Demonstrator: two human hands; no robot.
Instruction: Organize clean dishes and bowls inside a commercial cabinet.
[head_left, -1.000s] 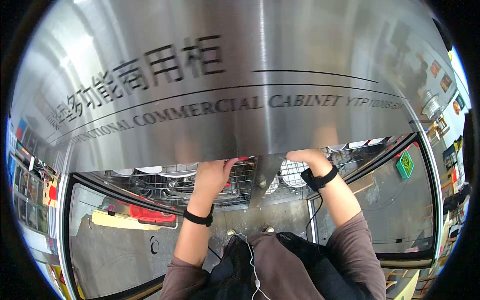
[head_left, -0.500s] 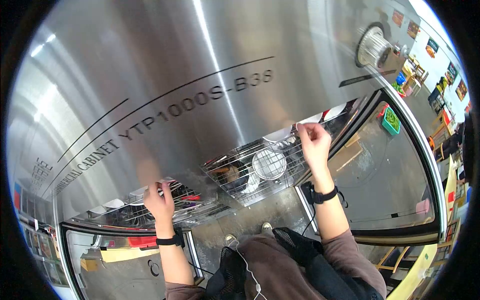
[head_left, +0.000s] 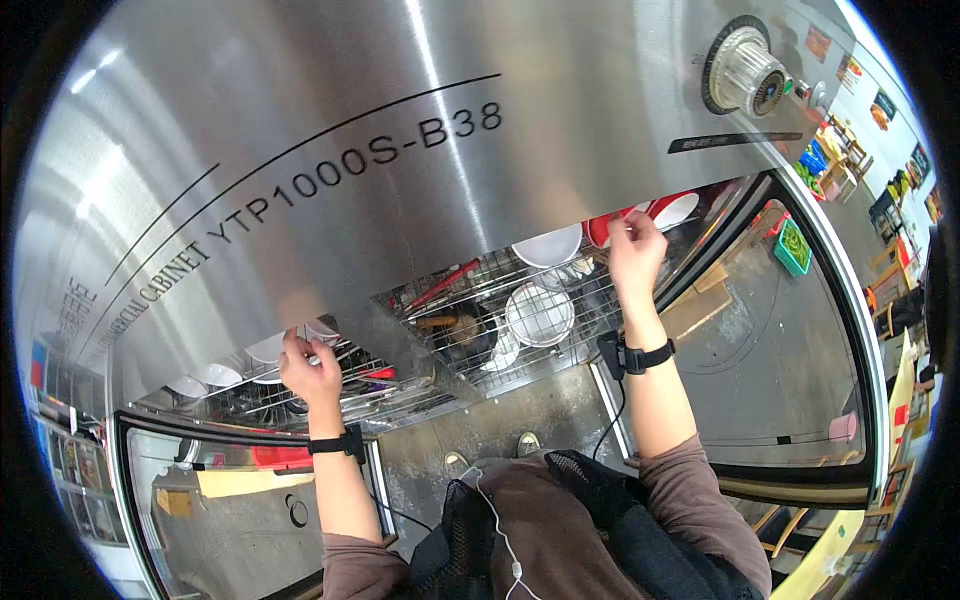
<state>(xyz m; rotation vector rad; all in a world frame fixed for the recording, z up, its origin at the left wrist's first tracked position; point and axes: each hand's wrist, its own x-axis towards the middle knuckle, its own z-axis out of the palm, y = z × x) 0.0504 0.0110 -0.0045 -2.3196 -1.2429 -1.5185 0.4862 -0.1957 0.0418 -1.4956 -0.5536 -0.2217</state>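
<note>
1. A red dish (head_left: pixel 598 232) is seen right of the frame's centre, directly under the lower edge of the steel cabinet (head_left: pixel 330 210) front. It lies just beside the fingertips of the right hand (head_left: pixel 637 262), toward their upper left; whether it is touched cannot be told.
2. A red-and-white dish (head_left: pixel 677 208) is set to the upper right of the same fingers, its visible long axis slanted from lower left to upper right. No clear long axis can be read for the red dish, since it is partly covered by the hand.
3. Both red pieces are nearer to the right hand; the left hand (head_left: pixel 312 375) is placed well apart, left of centre, close to white dishes (head_left: pixel 222 374).
4. The right forearm (head_left: pixel 665 405) is stretched up the frame, with the wrist nearly straight. The fingers are curled, thumb brought close to the forefinger; a hold can be neither confirmed nor ruled out.
5. The left forearm (head_left: pixel 347 495) is held almost vertical in the frame. Its fingers are bent, with a small gap left at the thumb; whether anything is gripped cannot be told.
</note>
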